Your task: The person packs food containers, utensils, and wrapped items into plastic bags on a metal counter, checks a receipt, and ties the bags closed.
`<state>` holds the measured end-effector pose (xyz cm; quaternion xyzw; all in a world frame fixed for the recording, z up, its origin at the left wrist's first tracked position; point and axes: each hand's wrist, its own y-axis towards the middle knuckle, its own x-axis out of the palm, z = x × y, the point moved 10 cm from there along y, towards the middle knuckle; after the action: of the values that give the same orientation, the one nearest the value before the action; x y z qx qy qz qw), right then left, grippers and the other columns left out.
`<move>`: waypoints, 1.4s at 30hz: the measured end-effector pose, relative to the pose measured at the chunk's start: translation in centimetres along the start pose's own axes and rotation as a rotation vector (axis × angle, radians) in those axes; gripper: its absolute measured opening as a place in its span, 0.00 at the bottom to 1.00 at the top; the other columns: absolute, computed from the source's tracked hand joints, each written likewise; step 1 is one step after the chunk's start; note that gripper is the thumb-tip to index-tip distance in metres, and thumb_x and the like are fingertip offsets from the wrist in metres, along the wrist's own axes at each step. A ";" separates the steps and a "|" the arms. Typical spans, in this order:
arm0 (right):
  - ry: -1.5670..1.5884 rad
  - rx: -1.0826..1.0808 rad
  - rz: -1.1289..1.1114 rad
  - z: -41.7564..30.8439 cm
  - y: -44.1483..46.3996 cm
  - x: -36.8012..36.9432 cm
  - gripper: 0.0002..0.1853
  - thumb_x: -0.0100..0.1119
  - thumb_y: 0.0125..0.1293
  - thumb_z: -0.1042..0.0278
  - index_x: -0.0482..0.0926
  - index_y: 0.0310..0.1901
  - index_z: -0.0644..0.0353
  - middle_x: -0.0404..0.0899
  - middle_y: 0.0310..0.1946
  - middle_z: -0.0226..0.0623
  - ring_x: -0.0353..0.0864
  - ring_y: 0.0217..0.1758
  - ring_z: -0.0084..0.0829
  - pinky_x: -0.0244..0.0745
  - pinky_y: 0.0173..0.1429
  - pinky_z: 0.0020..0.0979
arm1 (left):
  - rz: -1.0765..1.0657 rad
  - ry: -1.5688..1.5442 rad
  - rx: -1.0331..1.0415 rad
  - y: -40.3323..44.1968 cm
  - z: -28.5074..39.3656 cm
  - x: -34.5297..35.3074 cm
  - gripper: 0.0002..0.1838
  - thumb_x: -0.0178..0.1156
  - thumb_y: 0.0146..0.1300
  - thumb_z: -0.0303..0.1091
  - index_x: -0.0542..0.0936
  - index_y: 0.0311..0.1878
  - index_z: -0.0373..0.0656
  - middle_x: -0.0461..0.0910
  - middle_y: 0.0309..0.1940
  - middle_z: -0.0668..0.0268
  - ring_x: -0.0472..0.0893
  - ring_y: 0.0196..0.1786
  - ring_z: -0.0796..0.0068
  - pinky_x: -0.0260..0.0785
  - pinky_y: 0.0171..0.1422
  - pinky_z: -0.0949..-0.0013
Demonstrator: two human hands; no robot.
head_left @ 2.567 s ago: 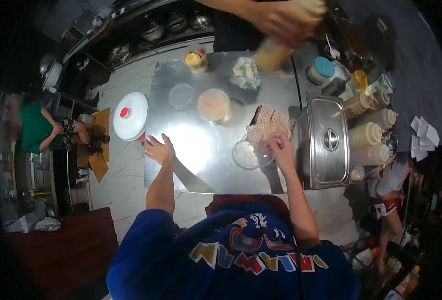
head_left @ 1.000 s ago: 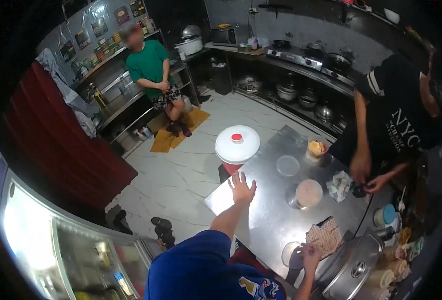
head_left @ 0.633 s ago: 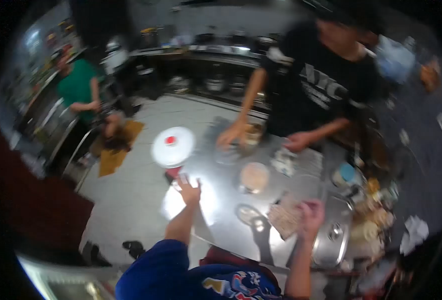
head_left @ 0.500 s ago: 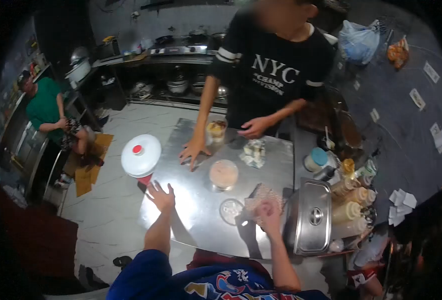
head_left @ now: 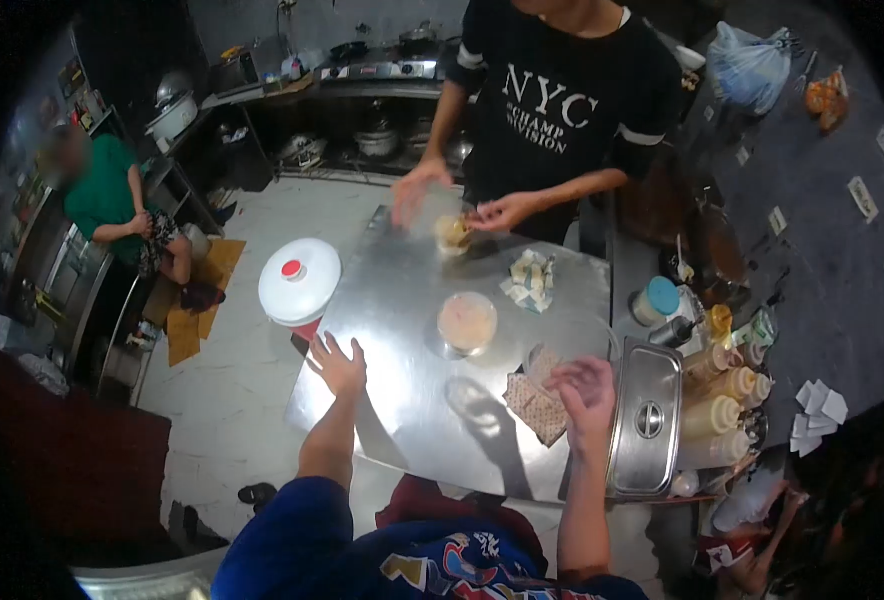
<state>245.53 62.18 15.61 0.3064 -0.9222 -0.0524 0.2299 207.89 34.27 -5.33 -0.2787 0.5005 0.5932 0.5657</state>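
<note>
My left hand (head_left: 339, 366) rests with fingers spread on the left edge of the metal table (head_left: 402, 440), beside a white lid with a red knob (head_left: 300, 282). Raised over the patterned paper (head_left: 537, 405), my right hand (head_left: 584, 390) has its fingers curled and seems to grip a faint clear lid (head_left: 544, 366). A round tub of pinkish food (head_left: 467, 322) stands mid-table. Behind it are crumpled wrappers (head_left: 529, 281) and a filled cup (head_left: 452, 236), with a co-worker's two hands around the cup; one is blurred near something clear.
A lidded steel tray (head_left: 648, 420) sits along the right side, with sauce bottles (head_left: 712, 417) and a blue-lidded jar (head_left: 655, 300) beyond it. Across the table stands the co-worker in black (head_left: 562, 100). A person in green (head_left: 112, 195) sits at the far left.
The co-worker's hand has lifted off the tabletop and both hands are now at the cup. My right hand is raised, and the clear round item is no longer seen on the table. My left hand stays put.
</note>
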 end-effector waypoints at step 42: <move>-0.910 0.127 0.402 20.8 -13.6 -4.7 0.28 0.68 0.65 0.65 0.72 0.64 0.65 0.71 0.18 0.24 0.66 0.22 0.15 0.64 0.28 0.23 | -0.411 -1.661 1.564 1.2 9.2 -57.0 0.15 0.61 0.66 0.40 0.74 0.55 0.57 0.78 0.36 0.75 0.78 0.38 0.82 0.66 0.57 0.68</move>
<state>246.77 53.08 -7.93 0.0819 -0.9713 -0.0790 -0.2090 220.64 20.43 49.31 0.5463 0.1505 0.0190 0.8237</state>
